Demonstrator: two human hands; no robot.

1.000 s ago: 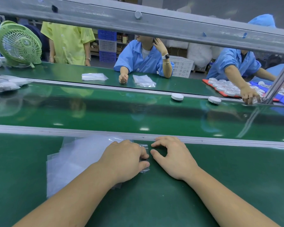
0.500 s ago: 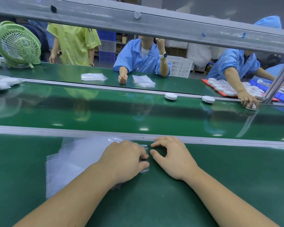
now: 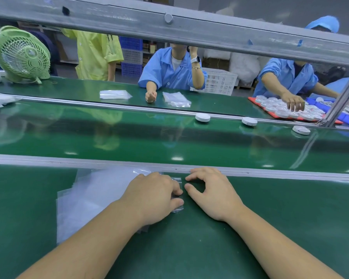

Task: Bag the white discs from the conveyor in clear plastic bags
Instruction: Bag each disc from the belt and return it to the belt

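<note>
Three white discs ride the far edge of the green conveyor belt (image 3: 129, 137): one disc (image 3: 202, 117), a second (image 3: 249, 121) and a third (image 3: 301, 130) further right. A stack of clear plastic bags (image 3: 93, 198) lies flat on the green worktable in front of me. My left hand (image 3: 153, 196) rests on the right end of the stack, with its bent fingertips and thumb at the bags' edge. Just right of the stack, my right hand (image 3: 212, 196) sits on the table with loosely curled fingers and holds nothing.
A metal rail (image 3: 270, 174) separates my table from the belt, and a grey beam (image 3: 189, 31) crosses overhead. Across the belt sit people in blue coats, bag piles (image 3: 176, 99), a red tray of discs (image 3: 286, 111) and a green fan (image 3: 20, 54).
The two discs on the belt have drifted left. A third disc has appeared on the belt at the right, where a person's hand pulled back to the red tray. My hands have not moved.
</note>
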